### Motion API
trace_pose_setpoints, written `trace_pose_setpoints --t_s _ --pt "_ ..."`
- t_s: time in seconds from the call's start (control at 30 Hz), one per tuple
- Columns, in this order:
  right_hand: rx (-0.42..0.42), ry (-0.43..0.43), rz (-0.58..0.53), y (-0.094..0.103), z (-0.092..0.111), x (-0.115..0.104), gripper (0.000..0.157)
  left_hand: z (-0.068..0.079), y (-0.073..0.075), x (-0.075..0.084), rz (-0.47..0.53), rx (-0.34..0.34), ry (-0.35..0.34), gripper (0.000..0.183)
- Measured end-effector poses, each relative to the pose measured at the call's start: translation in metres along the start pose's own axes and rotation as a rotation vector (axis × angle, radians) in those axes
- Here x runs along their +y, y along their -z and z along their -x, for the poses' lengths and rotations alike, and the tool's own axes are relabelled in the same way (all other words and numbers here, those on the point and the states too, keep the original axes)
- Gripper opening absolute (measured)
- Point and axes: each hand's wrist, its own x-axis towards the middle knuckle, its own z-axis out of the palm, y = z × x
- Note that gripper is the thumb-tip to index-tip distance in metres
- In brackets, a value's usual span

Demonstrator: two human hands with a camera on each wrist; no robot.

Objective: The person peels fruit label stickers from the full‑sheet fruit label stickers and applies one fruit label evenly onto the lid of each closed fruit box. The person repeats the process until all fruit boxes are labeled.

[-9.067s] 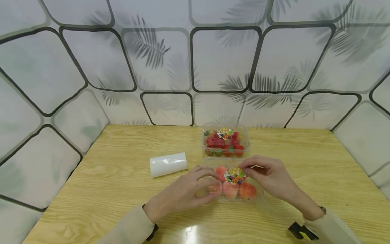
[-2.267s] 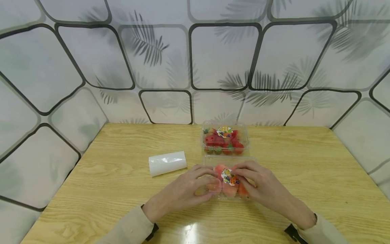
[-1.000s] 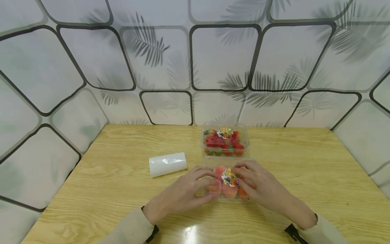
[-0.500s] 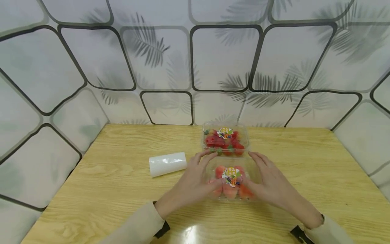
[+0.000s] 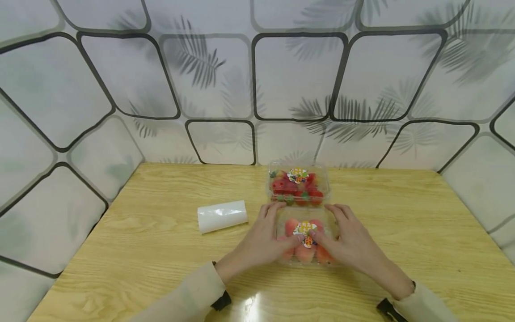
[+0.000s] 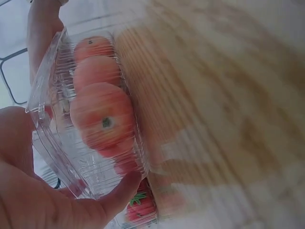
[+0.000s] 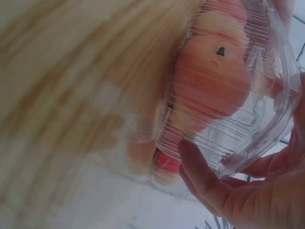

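Note:
A clear plastic clamshell box [image 5: 304,213] of peaches [image 5: 305,255] sits on the table before me. A colourful round sticker [image 5: 304,229] lies on its lid. My left hand [image 5: 263,241] grips the box's left side, thumb across the lid onto the sticker, fingers along the side towards the far corner. My right hand [image 5: 354,243] grips the right side the same way, the two thumbs close together. Both wrist views show fingers curled round the ribbed wall of the box, with peaches [image 6: 102,114] [image 7: 212,76] pressed close behind it.
A second clear box of strawberries [image 5: 297,188], with a similar sticker, stands directly behind the peach box. Left of the hands lies a white roll [image 5: 222,217] with a glossy surface. A patterned wall [image 5: 297,80] rises behind the wooden table [image 5: 161,250].
My right hand earlier pinched the sticker's edge, then pressed it on the lid while my left steadied the box. Both hands have since spread to grip the box's sides; the sticker lies flat.

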Motion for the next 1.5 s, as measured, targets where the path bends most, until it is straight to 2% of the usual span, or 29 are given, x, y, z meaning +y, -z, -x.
trace_pose_setpoints --t_s 0.3,0.43,0.6,0.7,0.87,1.17,1.37,1.5 --pt "0.082 0.037 -0.042 -0.003 -0.006 0.004 0.049 -0.009 0.003 -0.002 0.009 0.030 0.009 0.062" --pt "0.056 0.003 -0.034 -0.002 -0.007 0.004 0.053 -0.011 0.004 -0.002 -0.001 0.046 0.000 0.056" --pt "0.004 -0.030 -0.012 0.000 -0.006 0.002 0.062 -0.012 0.005 -0.001 -0.030 0.027 0.030 0.063" --pt "0.017 -0.018 -0.004 -0.001 -0.006 0.003 0.059 -0.012 0.006 -0.001 -0.033 0.022 0.035 0.062" --pt "0.063 0.011 -0.022 -0.002 -0.008 0.003 0.048 -0.013 0.006 -0.002 0.003 0.041 0.022 0.049" --pt "0.035 -0.037 -0.002 -0.001 -0.009 0.002 0.057 -0.016 0.005 -0.003 0.023 0.023 0.065 0.059" --pt "0.028 -0.088 -0.053 0.000 -0.014 0.001 0.053 -0.017 0.008 -0.001 0.045 0.035 0.100 0.045" --pt "-0.008 -0.135 -0.098 0.006 -0.010 0.000 0.063 -0.012 0.014 -0.001 0.071 0.016 0.111 0.052"
